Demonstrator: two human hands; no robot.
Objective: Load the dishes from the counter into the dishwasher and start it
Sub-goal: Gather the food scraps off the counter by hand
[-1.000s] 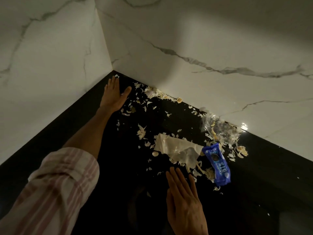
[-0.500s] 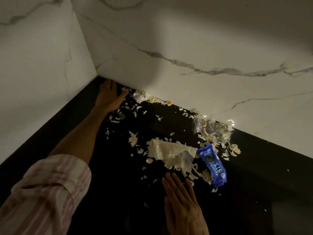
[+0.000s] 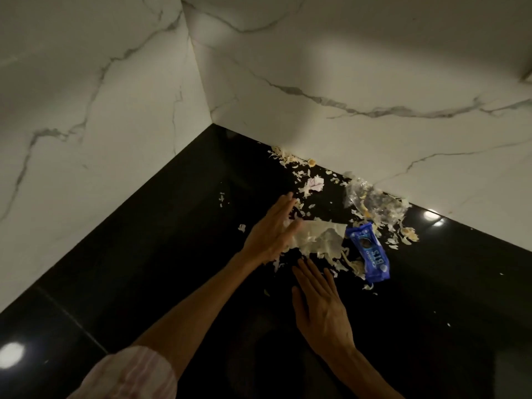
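On the black counter (image 3: 144, 254), in the corner between two marble walls (image 3: 86, 96), both hands lay flat with the fingers straight and close together, holding nothing. The left hand (image 3: 272, 230) was on the left edge of a pale crumpled wrapper (image 3: 319, 240), its fingertips pointing up and to the right, toward the far wall. The right hand (image 3: 319, 303) was on the counter just in front of the wrapper, fingertips almost at its near edge.

Between and beyond the hands was a litter of dry peels (image 3: 290, 161), spread along the foot of the wall. The peels lay to the right of the left hand, so I judged that a sweep from left to right would gather them toward the right hand, which was nearer to the pile. A blue biscuit packet (image 3: 370, 254) lay just right of the wrapper, its long axis running from the wall toward the person. A clear plastic bag (image 3: 371, 201) sat against the wall with some scraps inside.

No dishes and no dishwasher were in view.
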